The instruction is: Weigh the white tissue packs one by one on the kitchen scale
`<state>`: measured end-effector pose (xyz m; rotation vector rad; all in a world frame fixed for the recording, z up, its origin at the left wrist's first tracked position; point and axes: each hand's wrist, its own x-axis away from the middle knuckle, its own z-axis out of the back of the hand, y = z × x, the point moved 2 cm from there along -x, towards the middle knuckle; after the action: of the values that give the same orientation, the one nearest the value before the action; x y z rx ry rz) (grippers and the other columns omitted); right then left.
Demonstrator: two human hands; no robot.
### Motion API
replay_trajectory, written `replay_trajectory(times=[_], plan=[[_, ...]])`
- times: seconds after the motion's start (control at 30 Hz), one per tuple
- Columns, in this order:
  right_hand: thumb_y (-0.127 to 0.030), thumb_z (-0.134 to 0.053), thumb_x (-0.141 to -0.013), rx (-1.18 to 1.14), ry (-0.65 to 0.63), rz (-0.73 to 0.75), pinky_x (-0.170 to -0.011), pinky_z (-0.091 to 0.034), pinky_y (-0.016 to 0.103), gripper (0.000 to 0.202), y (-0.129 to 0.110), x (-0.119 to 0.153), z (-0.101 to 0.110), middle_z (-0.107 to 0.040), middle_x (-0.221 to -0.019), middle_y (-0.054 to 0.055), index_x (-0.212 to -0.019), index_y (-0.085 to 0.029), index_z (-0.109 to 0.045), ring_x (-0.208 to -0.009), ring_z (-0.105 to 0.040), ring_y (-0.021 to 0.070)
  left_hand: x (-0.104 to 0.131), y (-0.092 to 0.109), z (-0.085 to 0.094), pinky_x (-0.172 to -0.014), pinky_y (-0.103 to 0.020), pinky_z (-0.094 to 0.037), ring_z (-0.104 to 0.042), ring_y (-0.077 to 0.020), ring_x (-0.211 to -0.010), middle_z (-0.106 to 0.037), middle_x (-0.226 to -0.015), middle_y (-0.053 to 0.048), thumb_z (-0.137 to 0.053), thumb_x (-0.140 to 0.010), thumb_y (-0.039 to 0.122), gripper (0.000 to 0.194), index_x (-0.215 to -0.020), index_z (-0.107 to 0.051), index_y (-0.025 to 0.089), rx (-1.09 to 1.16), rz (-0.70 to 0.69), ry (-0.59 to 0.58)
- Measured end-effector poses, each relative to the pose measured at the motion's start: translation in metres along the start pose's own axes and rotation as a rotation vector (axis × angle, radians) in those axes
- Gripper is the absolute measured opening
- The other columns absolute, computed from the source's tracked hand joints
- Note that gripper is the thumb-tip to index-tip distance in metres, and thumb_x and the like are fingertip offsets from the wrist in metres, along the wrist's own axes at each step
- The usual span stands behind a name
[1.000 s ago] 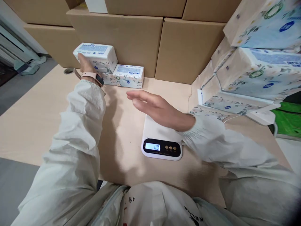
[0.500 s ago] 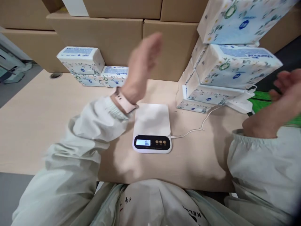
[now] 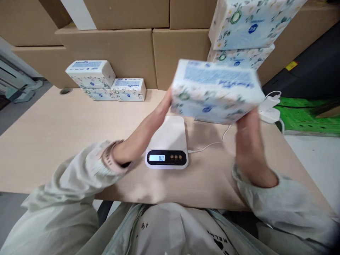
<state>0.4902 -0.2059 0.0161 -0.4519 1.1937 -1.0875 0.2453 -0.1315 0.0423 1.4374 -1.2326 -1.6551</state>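
Note:
A floral tissue pack (image 3: 212, 92), slightly blurred, is held in the air between my two hands. My left hand (image 3: 148, 129) presses its left end, and my right hand (image 3: 249, 145) grips its lower right corner; the pack hides part of the fingers. Below and to the left of the pack, a white digital scale (image 3: 170, 134) lies on the table, its lit display reading 0.0. A white cable (image 3: 208, 146) runs from the scale's right side.
Tissue packs (image 3: 91, 74) are stacked at the back left, and others (image 3: 247, 28) stand at the back right. Cardboard boxes (image 3: 111, 53) line the table's (image 3: 53, 141) back. At the right are a white plug strip (image 3: 271, 115) and a green crate (image 3: 305, 113).
Both hands were empty and apart. They have closed on a tissue pack from the right stack, now lifted towards the scale. My right hand has moved left, and the view has shifted slightly.

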Motion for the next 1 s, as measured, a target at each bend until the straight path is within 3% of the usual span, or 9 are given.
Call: replay_trajectory(times=[0.07,0.17,0.23,0.33,0.43,0.53,0.67,0.77,1.0], plan=[[-0.057,-0.048,-0.111,-0.084,-0.165,-0.024,-0.146,-0.019,0.056,0.077,-0.005,0.019,-0.03,-0.019,-0.188,-0.005,-0.178,-0.046,-0.011,-0.175,-0.023,0.0293,0.038,0.002,0.028,-0.142,-0.06,-0.028,-0.031,-0.0373,-0.169,-0.055,-0.167,0.001,-0.044,-0.098,0.093,0.084,-0.151,-0.069,0.034,-0.008,0.0,-0.084],[-0.05,-0.046,-0.113,-0.148,-0.341,-0.068,-0.146,-0.017,0.058,0.08,0.002,0.034,-0.06,-0.013,-0.189,-0.002,-0.179,-0.041,-0.001,-0.176,-0.019,0.0269,0.079,-0.003,0.065,-0.146,-0.058,-0.015,-0.02,-0.0357,-0.173,-0.043,-0.176,-0.002,-0.051,-0.102,0.082,0.078,-0.162,-0.06,0.033,-0.047,0.126,-0.178],[-0.049,-0.046,-0.113,-0.174,-0.391,-0.085,-0.145,-0.017,0.058,0.08,0.012,0.037,-0.07,-0.013,-0.189,-0.002,-0.179,-0.04,-0.002,-0.176,-0.018,0.0257,0.096,-0.012,0.08,-0.147,-0.057,-0.01,-0.014,-0.0335,-0.175,-0.038,-0.179,-0.002,-0.052,-0.104,0.077,0.076,-0.166,-0.054,0.033,-0.073,0.186,-0.21],[-0.049,-0.05,-0.112,-0.162,-0.411,-0.094,-0.145,-0.02,0.056,0.08,0.026,0.04,-0.075,-0.018,-0.188,-0.002,-0.179,-0.042,-0.007,-0.176,-0.02,0.0242,0.107,-0.029,0.09,-0.147,-0.053,-0.008,-0.011,-0.0313,-0.175,-0.033,-0.181,-0.002,-0.055,-0.105,0.074,0.076,-0.17,-0.049,0.035,-0.088,0.202,-0.2],[-0.047,-0.054,-0.11,-0.117,-0.304,-0.086,-0.144,-0.027,0.057,0.074,0.034,0.046,-0.073,-0.031,-0.184,0.001,-0.177,-0.04,-0.024,-0.172,-0.03,0.0259,0.111,-0.043,0.092,-0.147,-0.052,-0.007,-0.01,-0.0302,-0.175,-0.025,-0.184,0.001,-0.059,-0.105,0.069,0.077,-0.173,-0.041,0.039,-0.115,0.121,-0.128],[-0.045,-0.053,-0.111,-0.104,-0.072,-0.127,-0.137,-0.037,0.063,0.056,0.038,0.049,-0.065,-0.054,-0.171,0.005,-0.166,-0.037,-0.048,-0.16,-0.051,0.0292,0.114,-0.051,0.093,-0.147,-0.054,-0.009,-0.01,-0.0292,-0.175,-0.019,-0.185,0.006,-0.049,-0.109,0.069,0.071,-0.175,-0.035,0.045,-0.113,0.034,-0.048],[-0.05,-0.051,-0.11,-0.138,0.203,-0.186,-0.127,-0.049,0.068,0.043,0.038,0.048,-0.056,-0.073,-0.147,0.009,-0.148,-0.034,-0.065,-0.142,-0.068,0.0338,0.116,-0.059,0.099,-0.147,-0.054,-0.013,-0.012,-0.0293,-0.175,-0.024,-0.184,0.005,-0.046,-0.108,0.074,0.07,-0.171,-0.043,0.045,0.0,0.146,0.007],[-0.053,-0.053,-0.108,-0.126,0.264,-0.229,-0.123,-0.052,0.067,0.04,0.037,0.047,-0.054,-0.076,-0.14,0.011,-0.14,-0.035,-0.069,-0.139,-0.07,0.0369,0.117,-0.061,0.1,-0.147,-0.054,-0.013,-0.012,-0.03,-0.175,-0.024,-0.184,0.004,-0.048,-0.106,0.077,0.072,-0.17,-0.046,0.044,0.044,0.19,0.024],[-0.049,-0.052,-0.109,-0.161,0.255,-0.226,-0.122,-0.05,0.065,0.037,0.037,0.048,-0.056,-0.076,-0.136,0.007,-0.139,-0.036,-0.07,-0.131,-0.073,0.0338,0.115,-0.055,0.098,-0.147,-0.053,-0.014,-0.013,-0.0293,-0.175,-0.028,-0.183,0.004,-0.045,-0.107,0.077,0.069,-0.168,-0.049,0.043,0.028,0.19,0.05]])
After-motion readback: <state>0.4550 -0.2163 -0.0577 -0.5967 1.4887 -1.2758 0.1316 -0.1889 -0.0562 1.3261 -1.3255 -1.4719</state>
